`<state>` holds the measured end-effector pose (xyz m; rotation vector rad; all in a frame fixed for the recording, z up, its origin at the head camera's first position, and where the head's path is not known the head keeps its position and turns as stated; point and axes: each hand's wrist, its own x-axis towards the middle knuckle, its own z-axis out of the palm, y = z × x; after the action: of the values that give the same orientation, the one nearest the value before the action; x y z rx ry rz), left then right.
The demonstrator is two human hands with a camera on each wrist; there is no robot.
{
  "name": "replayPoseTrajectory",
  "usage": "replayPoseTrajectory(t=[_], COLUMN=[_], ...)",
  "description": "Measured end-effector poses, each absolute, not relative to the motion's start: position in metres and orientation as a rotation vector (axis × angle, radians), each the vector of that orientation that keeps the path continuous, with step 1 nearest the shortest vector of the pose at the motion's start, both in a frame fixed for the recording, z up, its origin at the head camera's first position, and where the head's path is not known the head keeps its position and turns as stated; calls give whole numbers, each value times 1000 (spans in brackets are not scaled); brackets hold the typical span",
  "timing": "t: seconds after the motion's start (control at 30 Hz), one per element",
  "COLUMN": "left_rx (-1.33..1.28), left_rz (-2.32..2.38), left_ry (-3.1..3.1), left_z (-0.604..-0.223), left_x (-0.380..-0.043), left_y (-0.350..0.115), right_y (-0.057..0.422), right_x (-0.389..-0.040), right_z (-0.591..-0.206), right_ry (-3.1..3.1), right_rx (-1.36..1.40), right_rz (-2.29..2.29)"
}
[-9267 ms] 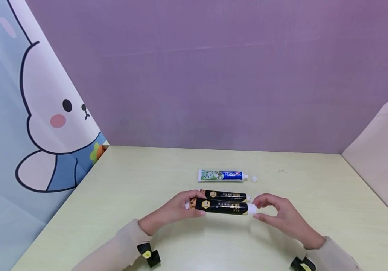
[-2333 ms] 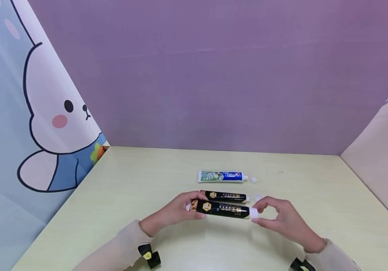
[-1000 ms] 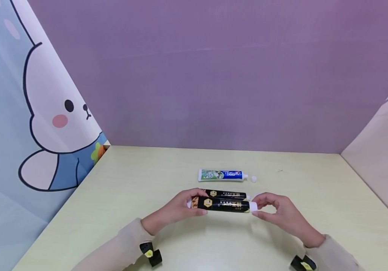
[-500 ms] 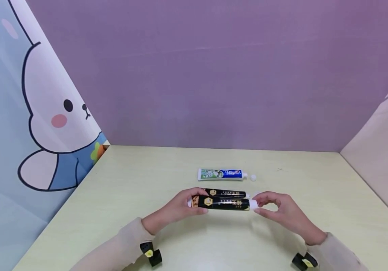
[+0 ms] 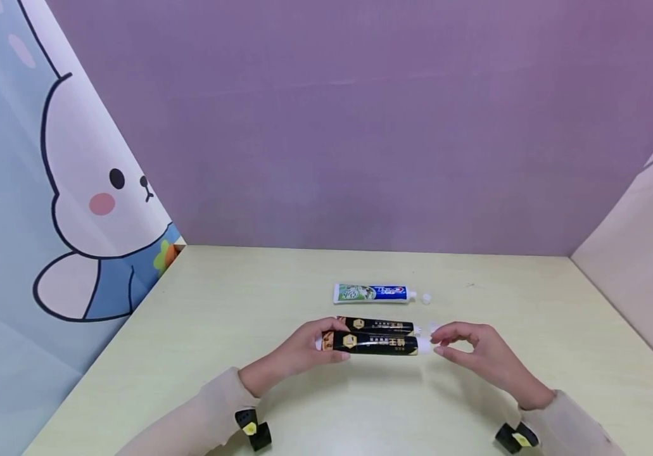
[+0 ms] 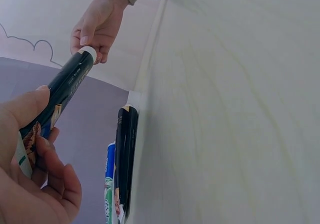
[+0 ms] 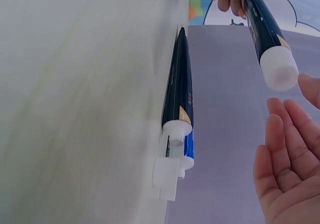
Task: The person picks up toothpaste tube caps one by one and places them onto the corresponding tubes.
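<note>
My left hand point(image 5: 303, 351) grips the tail end of a black toothpaste tube point(image 5: 374, 343), held raised and roughly level. A white cap point(image 5: 424, 345) sits on the tube's right end. In the right wrist view my right hand point(image 7: 295, 169) has its fingers spread loosely just below that cap, the thumb at its edge. Behind the held tube a second black toothpaste tube point(image 5: 383, 326) lies on the table, its white nozzle bare. Its loose white cap point(image 7: 165, 171) stands by the nozzle, partly hidden by my right fingers in the head view.
Farther back lies a green-and-blue toothpaste tube point(image 5: 374, 293) with an uncapped nozzle, a small white cap point(image 5: 426, 299) beside it. A purple panel point(image 5: 360, 126) rises behind the table point(image 5: 235, 278). Cloth with a rabbit print point(image 5: 92, 209) hangs at the left.
My right fingers have come off the white cap of the held tube and moved slightly right. My left hand keeps its grip on that tube, nearly still.
</note>
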<state>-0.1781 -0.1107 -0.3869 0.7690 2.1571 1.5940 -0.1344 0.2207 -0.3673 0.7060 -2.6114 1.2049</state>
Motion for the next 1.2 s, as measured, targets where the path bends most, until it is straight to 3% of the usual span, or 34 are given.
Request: replayPoseTrajectory(t=[0.87, 1.2], left_rx=[744, 794], left_rz=[1557, 1528], left_ry=[2152, 2168], left_z=[-400, -401], left_x=[-181, -180], left_y=[-108, -107], right_y=[233, 237], right_x=[-154, -163], right_z=[-380, -379], right_ry=[-2670, -2706], right_rx=[606, 445], right_rz=[1285, 1462])
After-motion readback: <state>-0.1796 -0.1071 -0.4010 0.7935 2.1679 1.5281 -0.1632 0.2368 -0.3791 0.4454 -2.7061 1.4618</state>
